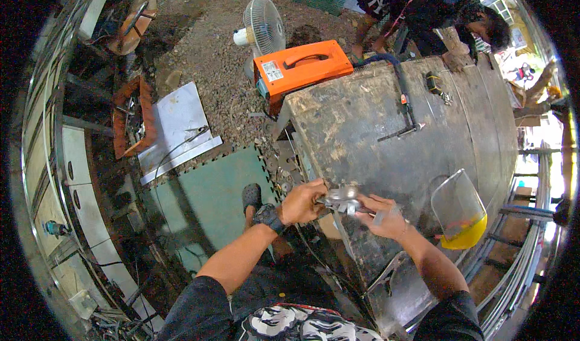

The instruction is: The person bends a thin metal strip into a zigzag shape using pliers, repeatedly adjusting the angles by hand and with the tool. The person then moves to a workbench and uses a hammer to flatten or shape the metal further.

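Near the table's left edge, both my hands hold a shiny silver metal piece (343, 196); motion and the fingers keep me from making out its exact kind. My left hand (301, 203), with a dark band on the wrist, is closed round its left end. My right hand (384, 218) grips the other end between thumb and fingers, and something pale wraps one of its fingers. Under the piece lies the worn metal tabletop (362, 129). A clear face shield with a yellow headpiece (464, 232) rests to the right of my right hand.
An orange welding machine (305, 69) stands past the table's far left corner; its cable leads to a black-handled torch or holder (408, 112) on the table. A black-yellow tape measure (432, 82) lies farther back. Beyond are a fan (266, 27) and a crouching person (417, 15).
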The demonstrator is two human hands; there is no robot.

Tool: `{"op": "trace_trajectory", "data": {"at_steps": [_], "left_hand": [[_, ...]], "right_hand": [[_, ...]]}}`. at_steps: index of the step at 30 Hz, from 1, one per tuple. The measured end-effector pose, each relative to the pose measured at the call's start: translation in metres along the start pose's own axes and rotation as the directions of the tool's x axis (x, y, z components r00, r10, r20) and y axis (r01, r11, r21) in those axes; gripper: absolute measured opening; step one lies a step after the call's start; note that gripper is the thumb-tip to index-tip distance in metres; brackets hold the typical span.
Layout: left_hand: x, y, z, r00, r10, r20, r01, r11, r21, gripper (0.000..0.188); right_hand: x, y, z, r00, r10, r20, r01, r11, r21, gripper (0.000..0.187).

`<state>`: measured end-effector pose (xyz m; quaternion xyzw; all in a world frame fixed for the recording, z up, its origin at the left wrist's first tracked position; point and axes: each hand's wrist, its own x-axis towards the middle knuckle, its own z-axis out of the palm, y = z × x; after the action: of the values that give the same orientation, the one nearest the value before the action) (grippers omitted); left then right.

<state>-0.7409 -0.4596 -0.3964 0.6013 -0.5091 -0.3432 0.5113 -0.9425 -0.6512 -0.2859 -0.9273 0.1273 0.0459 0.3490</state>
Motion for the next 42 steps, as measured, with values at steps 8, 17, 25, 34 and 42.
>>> {"op": "trace_trajectory", "data": {"at_steps": [8, 17, 25, 34, 42], "left_hand": [[0.002, -0.006, -0.002, 0.999, -0.007, 0.039, 0.007, 1.000, -0.003, 0.033], [0.005, -0.012, 0.004, 0.998, 0.061, 0.009, -0.061, 0.998, 0.007, 0.031], [-0.002, 0.000, 0.003, 1.000, 0.021, -0.018, -0.020, 0.999, 0.027, 0.030], [-0.005, 0.016, 0.010, 0.965, -0.157, -0.209, 0.141, 0.986, -0.089, 0.032], [-0.018, 0.015, 0.038, 0.905, -0.136, -0.404, 0.129, 0.991, -0.044, 0.036]], "right_hand": [[0.002, 0.008, 0.004, 0.995, -0.088, -0.043, 0.086, 0.995, -0.049, 0.048], [0.007, 0.002, -0.008, 0.996, -0.004, 0.088, 0.015, 0.991, -0.133, 0.043], [-0.020, 0.031, 0.010, 0.874, 0.394, -0.284, -0.236, 0.855, 0.461, 0.053], [-0.076, 0.042, 0.059, 0.580, 0.705, -0.409, -0.407, 0.685, 0.605, 0.055], [-0.088, -0.022, 0.085, 0.579, 0.735, -0.352, -0.314, 0.600, 0.736, 0.059]]}}
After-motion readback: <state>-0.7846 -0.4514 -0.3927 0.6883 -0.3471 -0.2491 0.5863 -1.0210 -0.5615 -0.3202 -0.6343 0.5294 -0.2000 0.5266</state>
